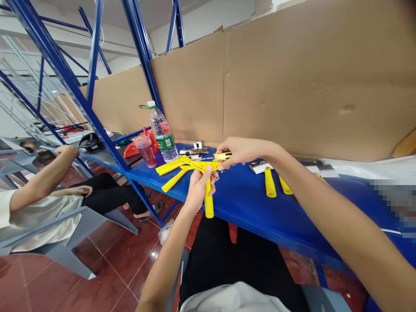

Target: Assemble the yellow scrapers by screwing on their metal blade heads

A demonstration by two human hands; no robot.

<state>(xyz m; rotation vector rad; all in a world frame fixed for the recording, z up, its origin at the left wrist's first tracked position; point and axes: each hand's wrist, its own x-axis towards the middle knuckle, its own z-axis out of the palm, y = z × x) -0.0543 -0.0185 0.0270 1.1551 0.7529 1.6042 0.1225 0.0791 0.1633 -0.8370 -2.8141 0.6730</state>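
Note:
My left hand [199,186] is closed around a yellow plastic frame [196,164] with several tube-like legs, held above the front part of the blue table. One leg points down towards my lap; others stretch to the left. In my right hand [238,151] is a screwdriver [223,156] with a yellow and black handle, its thin shaft pointing left over the frame. Whether its tip sits in a screw is too small to tell. Two loose yellow tubes [270,183] lie on the table to the right, one partly behind my right forearm.
A water bottle [164,136] and a cup with a straw [146,151] stand at the table's left end. Metal pieces [194,151] lie behind the frame. A cardboard wall [276,86] closes the back; blue posts [138,34] rise left. Another person [48,208] sits at left.

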